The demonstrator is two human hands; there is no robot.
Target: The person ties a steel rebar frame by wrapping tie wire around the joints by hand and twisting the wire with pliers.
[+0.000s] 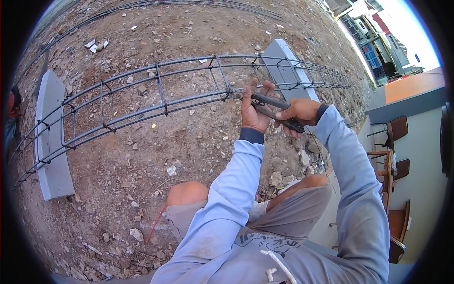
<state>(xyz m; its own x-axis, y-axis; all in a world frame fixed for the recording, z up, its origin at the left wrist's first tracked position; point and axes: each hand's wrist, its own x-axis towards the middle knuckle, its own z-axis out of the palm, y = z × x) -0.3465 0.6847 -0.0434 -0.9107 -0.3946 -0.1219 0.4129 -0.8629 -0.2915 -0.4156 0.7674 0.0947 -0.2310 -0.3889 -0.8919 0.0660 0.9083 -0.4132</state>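
A long rebar cage (pixel 163 90) of parallel bars with square stirrups rests across two grey concrete blocks, one at the left (pixel 51 137) and one at the upper right (pixel 286 66). Dark pliers (pixel 272 102) have their jaws at a lower bar, beside a stirrup. My right hand (pixel 300 112) is closed round the handles of the pliers. Next to it, my left hand (pixel 257 106) is raised at the jaws and the bar, palm turned up and fingers partly bent; what lies between its thumb and fingers is hidden.
Stony ground with rubble (pixel 136 234) lies beneath the cage. My bent knees are below my arms. Chairs (pixel 397 130) and a wooden table (pixel 385 182) stand at the right by a wall. Part of another person (pixel 13 109) shows at the far left edge.
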